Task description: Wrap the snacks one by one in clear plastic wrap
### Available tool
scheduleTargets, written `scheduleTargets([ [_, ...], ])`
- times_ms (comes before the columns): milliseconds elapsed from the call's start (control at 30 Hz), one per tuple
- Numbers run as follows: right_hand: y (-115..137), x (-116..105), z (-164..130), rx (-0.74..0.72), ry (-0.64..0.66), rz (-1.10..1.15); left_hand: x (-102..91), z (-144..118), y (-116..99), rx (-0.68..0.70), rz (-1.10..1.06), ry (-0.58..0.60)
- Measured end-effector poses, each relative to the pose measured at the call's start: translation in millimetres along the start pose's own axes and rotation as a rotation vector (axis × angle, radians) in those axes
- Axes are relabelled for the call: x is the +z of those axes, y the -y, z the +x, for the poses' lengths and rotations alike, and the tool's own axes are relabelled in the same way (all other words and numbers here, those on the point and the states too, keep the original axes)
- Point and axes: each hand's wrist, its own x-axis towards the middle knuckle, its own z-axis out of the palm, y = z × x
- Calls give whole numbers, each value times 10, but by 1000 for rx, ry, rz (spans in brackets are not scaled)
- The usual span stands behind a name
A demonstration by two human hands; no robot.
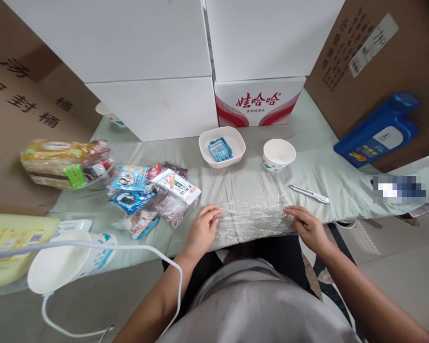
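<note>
A blurred patch (pixel 400 189) masks whatever lies at the table's (pixel 318 166) right end. The brown cartons (pixel 379 57) and white boxes (pixel 136 43) behind run off the top edge, their print only partly readable. At left, a yellow pack (pixel 7 243) is cut by the frame. The wording on the snack packets (pixel 146 195) is too small to read. The card in the white square bowl (pixel 221 146) cannot be identified.
</note>
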Motion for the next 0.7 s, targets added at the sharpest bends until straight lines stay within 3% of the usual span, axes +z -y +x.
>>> scheduleTargets([
  [100,15,-10,-20,36,-23,-13,18,-26,15,12,1,24],
  [333,114,-33,-59,44,-233,-38,-15,-51,21,85,48,-128],
  [567,-94,167,-1,31,-121,-257,120,-1,178,157,289,-34],
  [700,-51,159,2,-22,-78,-390,43,21,70,197,459,-55],
])
